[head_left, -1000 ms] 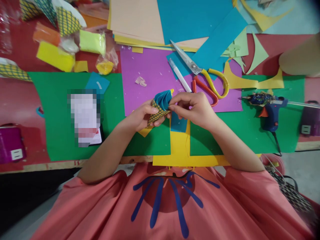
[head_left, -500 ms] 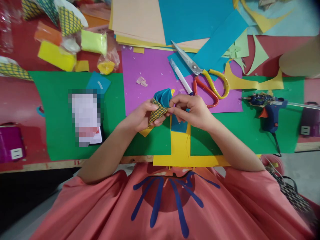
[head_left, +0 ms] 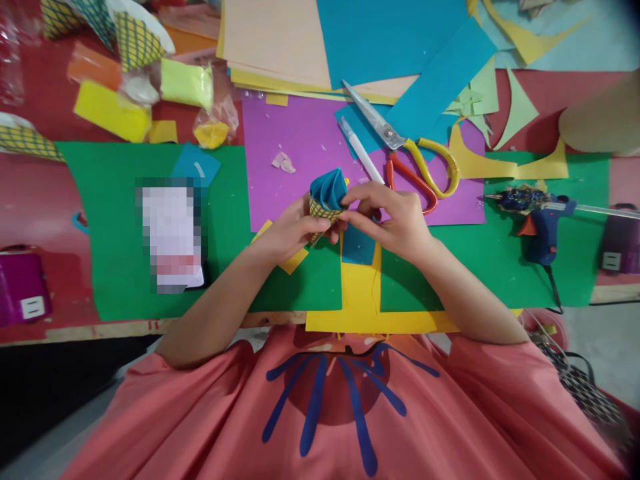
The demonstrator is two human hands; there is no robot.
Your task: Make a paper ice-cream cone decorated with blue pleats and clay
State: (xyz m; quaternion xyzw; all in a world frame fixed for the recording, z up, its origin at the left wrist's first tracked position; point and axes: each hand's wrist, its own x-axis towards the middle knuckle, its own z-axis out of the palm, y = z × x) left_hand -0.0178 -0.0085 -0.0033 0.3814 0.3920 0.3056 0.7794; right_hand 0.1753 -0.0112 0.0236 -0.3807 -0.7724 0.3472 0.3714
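A small paper cone [head_left: 321, 212], yellow with a dark green crisscross pattern, has swirled blue paper [head_left: 328, 188] standing in its mouth. My left hand [head_left: 293, 230] is closed around the cone, thumb across its front. At the cone's right rim, the thumb and forefinger of my right hand [head_left: 395, 217] are pinched together on its edge. A bit of yellow shows behind the blue paper. Scissors [head_left: 393, 137] with one red and one yellow handle lie just beyond my right hand, beside a white pen [head_left: 363, 152].
Green paper [head_left: 295, 287] and purple paper [head_left: 285, 133] cover the table. A glue gun [head_left: 543, 220] lies at right, a blurred phone [head_left: 173, 233] at left. Packets of clay [head_left: 186, 83] and more patterned cones [head_left: 140, 40] are at upper left; stacked sheets [head_left: 275, 37] lie at the back.
The cone has turned more upright in my left hand, and my left thumb now sits lower on it. My right hand has shifted slightly and still pinches the right edge.
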